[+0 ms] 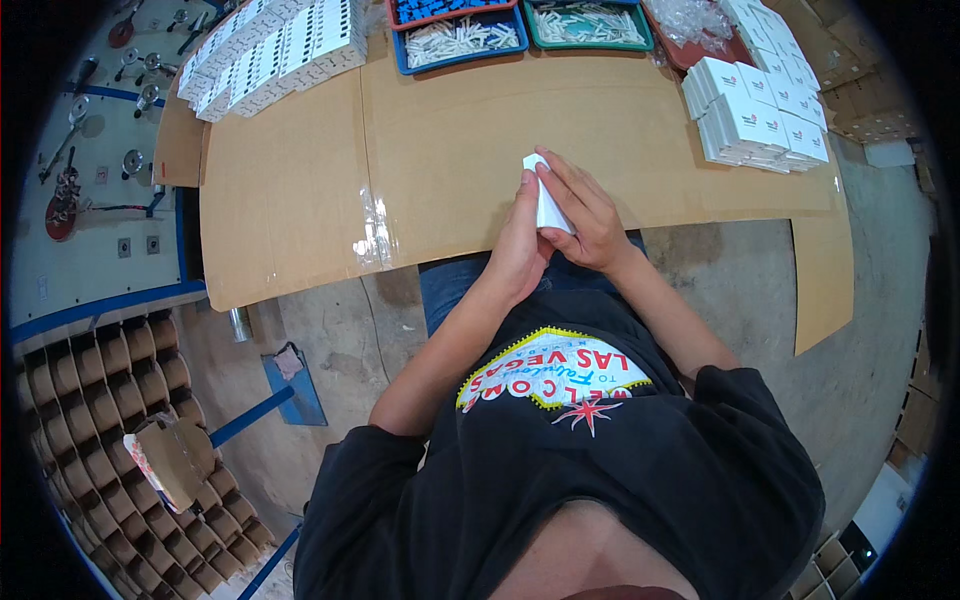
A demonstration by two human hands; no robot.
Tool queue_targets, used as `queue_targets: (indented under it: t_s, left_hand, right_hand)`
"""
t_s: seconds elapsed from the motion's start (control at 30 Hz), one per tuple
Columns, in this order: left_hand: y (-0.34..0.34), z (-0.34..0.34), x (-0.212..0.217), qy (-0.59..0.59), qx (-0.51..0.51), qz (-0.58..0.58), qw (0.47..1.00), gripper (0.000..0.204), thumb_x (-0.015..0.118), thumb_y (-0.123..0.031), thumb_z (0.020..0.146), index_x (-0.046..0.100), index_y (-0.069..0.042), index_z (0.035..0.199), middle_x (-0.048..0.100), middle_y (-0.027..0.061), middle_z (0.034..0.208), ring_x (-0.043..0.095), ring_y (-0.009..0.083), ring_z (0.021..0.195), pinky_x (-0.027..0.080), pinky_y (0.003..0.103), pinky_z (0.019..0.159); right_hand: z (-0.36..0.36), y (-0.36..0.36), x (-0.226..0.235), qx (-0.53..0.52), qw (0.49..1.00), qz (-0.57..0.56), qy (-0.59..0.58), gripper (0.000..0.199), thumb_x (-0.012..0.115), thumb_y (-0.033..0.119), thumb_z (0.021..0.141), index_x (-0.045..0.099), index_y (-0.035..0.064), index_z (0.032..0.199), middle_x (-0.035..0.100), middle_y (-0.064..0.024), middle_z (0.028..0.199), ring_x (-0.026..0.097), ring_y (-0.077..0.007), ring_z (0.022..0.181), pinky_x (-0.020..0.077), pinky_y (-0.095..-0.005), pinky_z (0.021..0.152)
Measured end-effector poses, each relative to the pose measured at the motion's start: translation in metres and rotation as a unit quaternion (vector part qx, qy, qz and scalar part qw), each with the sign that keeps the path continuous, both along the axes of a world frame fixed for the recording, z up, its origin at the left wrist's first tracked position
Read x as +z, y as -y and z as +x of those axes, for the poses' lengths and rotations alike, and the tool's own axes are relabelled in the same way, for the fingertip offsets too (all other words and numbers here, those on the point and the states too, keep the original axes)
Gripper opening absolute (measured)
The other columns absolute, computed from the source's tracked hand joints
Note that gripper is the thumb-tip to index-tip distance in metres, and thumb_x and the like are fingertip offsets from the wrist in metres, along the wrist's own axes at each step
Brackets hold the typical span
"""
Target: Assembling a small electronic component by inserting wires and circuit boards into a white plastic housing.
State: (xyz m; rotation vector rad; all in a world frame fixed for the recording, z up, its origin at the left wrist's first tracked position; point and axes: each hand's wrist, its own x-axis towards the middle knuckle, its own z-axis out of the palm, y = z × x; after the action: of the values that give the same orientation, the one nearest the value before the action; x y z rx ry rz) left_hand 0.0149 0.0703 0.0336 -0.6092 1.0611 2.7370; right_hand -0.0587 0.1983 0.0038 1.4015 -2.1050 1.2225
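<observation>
A small white box [548, 210] is held between my two hands at the near edge of the cardboard-covered table [450, 140]. My left hand [516, 240] grips its left side, with the thumb along the upper part. On the other side, my right hand [592, 220] presses its fingers against the box, the fingertips near its far end. The palms hide much of the box's sides, so I cannot tell whether its flaps are closed.
Rows of white boxes [285, 65] stand at the far left, and stacked white boxes [750, 125] at the far right. Between them are a blue tray [466, 62] and a green tray [592, 46] of small white pieces, and a red tray [690, 60] with clear plastic bags.
</observation>
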Motion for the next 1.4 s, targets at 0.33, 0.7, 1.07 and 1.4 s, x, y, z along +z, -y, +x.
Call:
queue_targets:
  t_s: [0.33, 0.7, 1.07, 1.4]
  left_hand:
    - [-0.002, 0.001, -0.012, 0.021, 0.013, 0.003, 1.0, 0.054, 0.044, -0.056, 0.107, 0.05, -0.015, 0.142, 0.061, 0.001, 0.127, 0.06, 0.0136, 0.115, 0.049, 0.032, 0.096]
    - [0.004, 0.001, -0.01, 0.042, 0.017, 0.028, 0.999, 0.054, 0.046, -0.059, 0.105, 0.051, -0.018, 0.14, 0.061, 0.0015, 0.128, 0.059, 0.0158, 0.118, 0.049, 0.035, 0.099]
    - [-0.004, 0.004, -0.001, 0.043, 0.031, -0.001, 0.999, 0.057, 0.046, -0.059, 0.105, 0.049, -0.016, 0.142, 0.06, 0.0016, 0.126, 0.059, 0.0156, 0.117, 0.049, 0.033, 0.098]
    - [-0.004, 0.005, -0.016, 0.067, 0.044, -0.021, 0.997, 0.053, 0.047, -0.059, 0.105, 0.053, -0.017, 0.136, 0.062, -0.0005, 0.119, 0.06, 0.012, 0.106, 0.05, 0.031, 0.089]
  right_hand:
    - [0.004, 0.001, -0.012, 0.012, 0.999, -0.01, 0.037, 0.064, 0.061, 0.042, 0.099, 0.053, -0.0051, 0.142, 0.05, -0.0279, 0.148, 0.055, -0.0439, 0.132, 0.0447, -0.0468, 0.109]
    - [0.002, 0.003, -0.012, 0.031, 0.995, 0.011, 0.094, 0.064, 0.055, 0.046, 0.102, 0.053, -0.0028, 0.143, 0.049, -0.0284, 0.15, 0.052, -0.0441, 0.136, 0.0419, -0.0455, 0.112]
    - [0.007, 0.008, -0.018, 0.027, 0.995, -0.011, 0.094, 0.068, 0.055, 0.046, 0.102, 0.047, -0.0056, 0.146, 0.049, -0.0299, 0.148, 0.052, -0.0439, 0.135, 0.0423, -0.0461, 0.112]
    - [0.011, 0.005, -0.028, 0.015, 0.998, 0.028, 0.057, 0.066, 0.044, 0.043, 0.108, 0.045, -0.0107, 0.146, 0.05, -0.0325, 0.147, 0.053, -0.0456, 0.134, 0.0437, -0.0449, 0.111]
